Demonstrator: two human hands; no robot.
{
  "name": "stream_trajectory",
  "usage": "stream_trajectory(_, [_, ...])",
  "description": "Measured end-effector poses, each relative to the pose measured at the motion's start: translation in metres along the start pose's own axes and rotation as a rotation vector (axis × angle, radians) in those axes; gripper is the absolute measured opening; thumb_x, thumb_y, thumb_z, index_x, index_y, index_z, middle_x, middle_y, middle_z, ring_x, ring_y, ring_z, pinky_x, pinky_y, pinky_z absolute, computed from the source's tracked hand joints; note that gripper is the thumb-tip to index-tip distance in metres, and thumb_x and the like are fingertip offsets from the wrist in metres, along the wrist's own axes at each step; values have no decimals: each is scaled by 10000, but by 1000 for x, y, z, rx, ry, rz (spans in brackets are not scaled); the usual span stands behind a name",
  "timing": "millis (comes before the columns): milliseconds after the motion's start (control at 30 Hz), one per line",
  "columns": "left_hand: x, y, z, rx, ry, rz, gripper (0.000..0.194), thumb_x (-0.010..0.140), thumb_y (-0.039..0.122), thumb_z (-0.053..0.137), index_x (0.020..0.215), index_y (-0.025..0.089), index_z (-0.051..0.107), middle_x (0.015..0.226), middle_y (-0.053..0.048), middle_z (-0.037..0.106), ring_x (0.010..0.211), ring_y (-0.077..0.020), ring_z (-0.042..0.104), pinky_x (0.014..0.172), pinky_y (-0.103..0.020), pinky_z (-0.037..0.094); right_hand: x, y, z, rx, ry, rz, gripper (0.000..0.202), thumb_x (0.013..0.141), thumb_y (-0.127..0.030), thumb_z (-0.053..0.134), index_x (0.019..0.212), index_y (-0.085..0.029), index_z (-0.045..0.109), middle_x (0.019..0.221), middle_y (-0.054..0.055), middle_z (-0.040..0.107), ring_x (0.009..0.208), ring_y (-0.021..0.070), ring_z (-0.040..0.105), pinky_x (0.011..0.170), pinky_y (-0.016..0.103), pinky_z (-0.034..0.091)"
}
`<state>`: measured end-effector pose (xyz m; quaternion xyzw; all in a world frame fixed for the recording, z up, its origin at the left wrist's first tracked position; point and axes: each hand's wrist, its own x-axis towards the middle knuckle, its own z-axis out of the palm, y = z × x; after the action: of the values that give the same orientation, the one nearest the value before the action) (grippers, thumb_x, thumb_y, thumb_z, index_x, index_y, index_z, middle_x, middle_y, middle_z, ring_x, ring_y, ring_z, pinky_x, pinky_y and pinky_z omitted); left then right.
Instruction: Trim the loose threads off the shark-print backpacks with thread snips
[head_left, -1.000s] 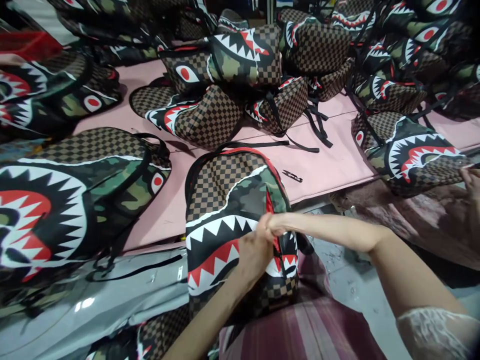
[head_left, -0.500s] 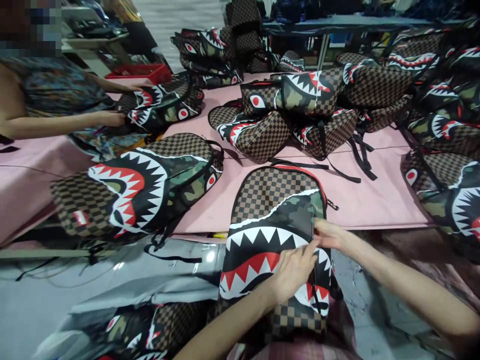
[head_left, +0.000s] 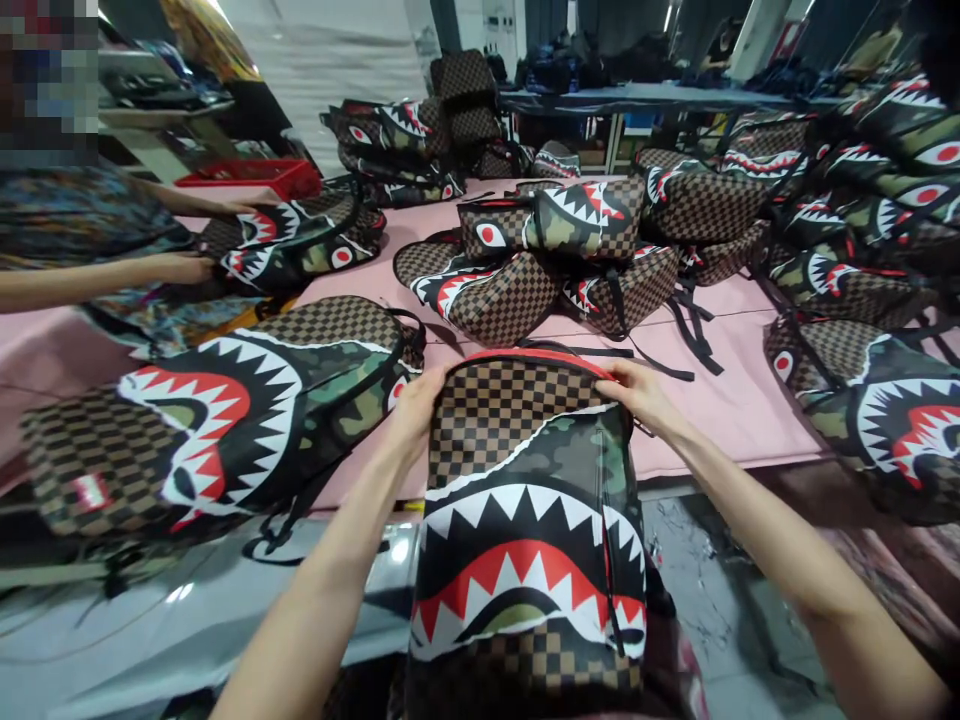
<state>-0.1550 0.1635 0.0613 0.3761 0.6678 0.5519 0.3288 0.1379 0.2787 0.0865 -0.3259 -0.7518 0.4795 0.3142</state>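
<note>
In front of me a backpack (head_left: 517, 440) with brown checks, a camouflage patch and a red-and-white shark mouth leans up against the table edge. My left hand (head_left: 420, 405) grips its upper left corner, the fingertips partly hidden behind the edge. At the upper right corner, by the red-lined top, my right hand (head_left: 630, 388) is closed on the rim with the thumb in front. A dark zip line runs down the right part of the front panel. The backpack's lower end reaches the bottom of the view.
A like backpack (head_left: 217, 420) lies at left on the pink table (head_left: 735, 420). More are piled behind (head_left: 585, 220) and at right (head_left: 900, 400). A co-worker's hands (head_left: 187, 268) touch another backpack (head_left: 300, 240) near a red tray (head_left: 255, 180).
Both hands have left the zip area on the front panel and now hold the two upper corners. The view has shifted somewhat, so the surroundings sit lower and further left.
</note>
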Motion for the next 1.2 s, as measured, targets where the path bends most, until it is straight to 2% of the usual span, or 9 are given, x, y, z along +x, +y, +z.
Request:
stream_trajectory(100, [-51, -9, -29, -181, -206, 87, 585, 824, 621, 346, 589, 162, 623, 651, -41, 590, 672, -156, 547, 711, -305, 448, -59, -22, -3, 0, -291, -244, 139, 752, -311, 666, 797, -179, 668, 853, 32, 595, 781, 142, 538, 700, 277, 416])
stream_trajectory(233, [-115, -28, -44, 204, -548, 268, 533, 850, 474, 441, 420, 178, 551, 553, -24, 546, 635, -143, 499, 711, -294, 381, -129, -6, 11, -246, -539, -417, 219, 884, -211, 489, 788, -202, 686, 737, 27, 579, 692, 116, 484, 669, 269, 363])
stream_trajectory(367, [-139, -34, -39, 428, -469, 337, 525, 850, 433, 441, 387, 192, 500, 503, -10, 534, 662, -155, 512, 760, -309, 361, -152, 22, 29, -340, -459, -493, 283, 908, -192, 415, 807, -209, 678, 734, 34, 588, 688, 126, 479, 648, 272, 347])
stream_trajectory(533, [-137, -21, -38, 547, -440, 282, 528, 861, 423, 416, 389, 195, 476, 521, -9, 521, 672, -157, 526, 732, -299, 398, -153, 23, 34, -349, -419, -540, 258, 886, -144, 435, 802, -216, 667, 718, 20, 586, 669, 124, 476, 640, 270, 350])
stream_trajectory(633, [-144, -8, -9, 701, -373, 451, 405, 851, 390, 475, 513, 187, 567, 584, -5, 574, 647, -140, 518, 687, -282, 398, -161, 23, 39, -358, -355, -578, 242, 877, -134, 451, 799, -224, 662, 718, 9, 590, 659, 118, 474, 634, 268, 346])
stream_trajectory(733, [-162, 9, 49, 876, -411, 586, 240, 842, 386, 519, 754, 193, 632, 764, -23, 636, 742, -152, 537, 696, -278, 407, -168, 26, 46, -411, -222, -643, 216, 868, -129, 475, 791, -222, 654, 707, 3, 593, 650, 115, 468, 618, 272, 330])
stream_trajectory(900, [-174, 33, 128, 1167, -499, 329, 354, 768, 471, 592, 929, 158, 555, 917, -70, 597, 828, -214, 591, 577, -275, 423, -175, 32, 49, -501, 7, -725, 137, 848, -141, 541, 773, -202, 639, 647, -9, 588, 606, 105, 462, 588, 271, 315])
stream_trajectory(1067, [-152, 45, 136, 1275, -579, 208, 395, 787, 445, 581, 1057, 172, 488, 992, -75, 552, 771, -215, 626, 569, -278, 426, -171, 34, 52, -502, 11, -795, 127, 854, -156, 545, 781, -193, 642, 680, -3, 631, 594, 99, 488, 552, 258, 323])
stream_trajectory(1200, [-142, 49, 130, 1249, -785, 600, 186, 875, 312, 462, 1025, 220, 521, 997, -51, 537, 733, -172, 605, 542, -258, 396, -168, 30, 52, -489, 91, -807, 169, 866, -145, 516, 770, -194, 646, 687, 2, 642, 594, 98, 511, 538, 241, 350])
